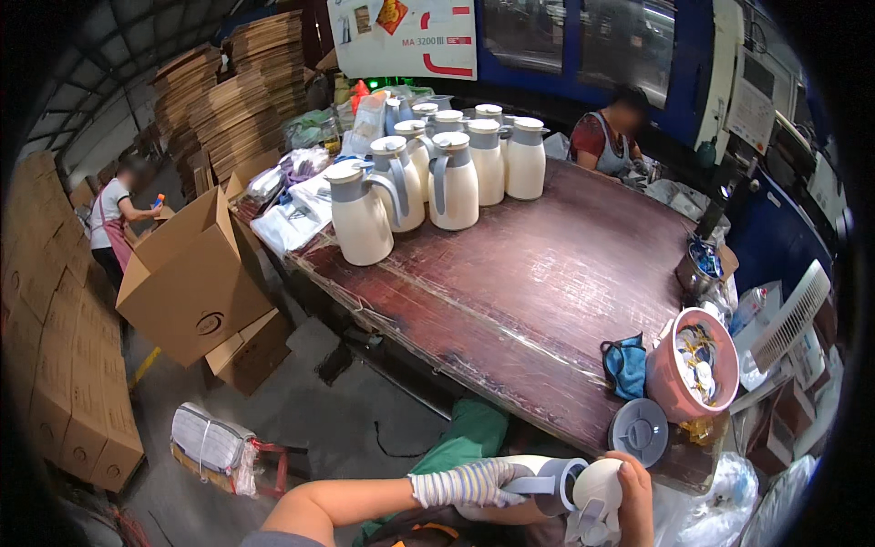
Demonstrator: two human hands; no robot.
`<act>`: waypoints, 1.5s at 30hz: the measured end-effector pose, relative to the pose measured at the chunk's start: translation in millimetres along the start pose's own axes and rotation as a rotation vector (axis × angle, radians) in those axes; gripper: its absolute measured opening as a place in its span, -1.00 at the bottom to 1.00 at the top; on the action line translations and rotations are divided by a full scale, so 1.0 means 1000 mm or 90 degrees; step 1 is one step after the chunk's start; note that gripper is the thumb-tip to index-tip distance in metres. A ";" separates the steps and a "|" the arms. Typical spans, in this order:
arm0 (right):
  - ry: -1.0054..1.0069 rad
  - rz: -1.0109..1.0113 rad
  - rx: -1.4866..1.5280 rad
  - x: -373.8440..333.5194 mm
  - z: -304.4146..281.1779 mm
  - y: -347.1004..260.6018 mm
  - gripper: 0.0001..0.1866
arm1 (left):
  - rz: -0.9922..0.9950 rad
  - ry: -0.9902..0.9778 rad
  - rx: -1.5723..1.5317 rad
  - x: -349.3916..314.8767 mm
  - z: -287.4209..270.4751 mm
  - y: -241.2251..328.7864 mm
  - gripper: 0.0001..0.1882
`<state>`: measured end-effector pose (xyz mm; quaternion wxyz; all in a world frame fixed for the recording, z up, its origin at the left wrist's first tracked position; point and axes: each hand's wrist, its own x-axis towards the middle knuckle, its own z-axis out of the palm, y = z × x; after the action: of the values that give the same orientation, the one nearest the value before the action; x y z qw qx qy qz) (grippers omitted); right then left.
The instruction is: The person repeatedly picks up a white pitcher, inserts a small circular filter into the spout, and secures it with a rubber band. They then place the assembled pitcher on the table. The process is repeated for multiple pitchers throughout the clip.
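The left hand (483,485), which is wearing a striped knitted glove, is clamping on the grey handle (530,485) of a cream-white jug with a grey neck (552,472). This jug is lying tilted below the near edge of the dark red wooden counter (547,264), with its mouth facing right. The bare right hand (638,501) is gripping a round white lid with a grey lever (597,485) just beside this mouth; whether they are touching, I cannot tell.

In my judgement, the step in hand is concerning the fit between lid and jug, but one moment is not showing if the lid is joining or parting. The next move is probably calling for a steady jug and a lid well in line with the mouth.

Now I am counting: one jug and one lid are staying with the hands; at least nine similar jugs (453,191) are standing on the counter, the rear ones partly hiding. One grey round plastic disc (638,433), one blue cloth piece (625,366) and one pink plastic basin (663,374) are resting at the right; the basin's small pieces are overlapping too much for counting.
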<state>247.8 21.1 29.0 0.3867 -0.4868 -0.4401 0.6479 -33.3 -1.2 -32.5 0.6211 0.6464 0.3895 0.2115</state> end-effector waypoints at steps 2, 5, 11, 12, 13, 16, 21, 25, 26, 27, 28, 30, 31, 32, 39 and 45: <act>-0.048 0.028 -0.106 0.010 0.003 0.003 -0.54 | 0.078 0.027 -0.033 -0.005 0.002 -0.018 -0.50; -0.058 -0.013 -0.174 0.020 0.015 0.011 -0.63 | -0.007 -0.051 -0.051 -0.001 -0.005 -0.018 -0.46; -0.068 -0.193 -0.398 0.020 0.017 0.013 -0.59 | 0.017 0.007 -0.051 -0.005 -0.012 -0.012 -0.46; -0.127 -0.224 -0.500 0.016 0.017 0.011 -0.46 | 0.019 0.003 -0.030 -0.005 -0.012 -0.012 -0.47; -0.129 -0.199 -0.454 0.014 0.019 0.017 -0.34 | 0.021 -0.001 -0.008 -0.005 -0.012 -0.013 -0.47; -0.105 -0.168 -0.484 0.009 0.029 0.015 -0.22 | 0.026 0.021 0.088 -0.004 -0.003 -0.009 -0.49; -0.248 -0.198 -0.518 0.018 0.012 -0.002 -0.08 | -0.053 -0.005 0.088 -0.010 -0.001 0.016 -0.47; -0.291 -0.138 -0.599 0.014 0.009 -0.024 -0.05 | -0.072 0.030 0.138 -0.011 0.007 0.011 -0.46; -0.278 -0.121 -0.621 0.012 0.007 -0.025 -0.06 | -0.074 0.045 0.153 -0.009 0.013 0.015 -0.46; -0.252 -0.112 -0.639 0.011 0.009 -0.024 -0.08 | -0.077 0.059 0.167 -0.009 0.018 0.020 -0.46; -0.227 -0.103 -0.656 0.009 0.014 -0.021 -0.09 | -0.052 0.056 0.139 -0.009 0.022 0.026 -0.47; -0.170 -0.125 -0.728 0.007 0.023 -0.013 -0.19 | -0.035 0.114 0.172 -0.002 0.053 -0.007 -0.49; -0.136 -0.123 -0.728 0.007 0.026 -0.007 -0.22 | -0.062 0.114 0.132 0.000 0.065 -0.018 -0.51; -0.093 -0.115 -0.731 0.008 0.028 0.000 -0.26 | -0.012 0.125 0.173 0.007 0.063 0.008 -0.58; -0.014 -0.321 -0.712 -0.007 0.037 0.008 -0.43 | -0.053 0.037 0.230 -0.004 0.038 0.008 -0.48; -0.017 -0.413 -0.679 -0.002 0.039 0.021 -0.38 | -0.045 0.066 0.143 -0.005 -0.002 0.019 -0.47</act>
<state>208.4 5.2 14.6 0.2616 -0.4466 -0.8333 0.1945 -33.4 -2.8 -13.1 0.5307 0.6860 0.4649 0.1778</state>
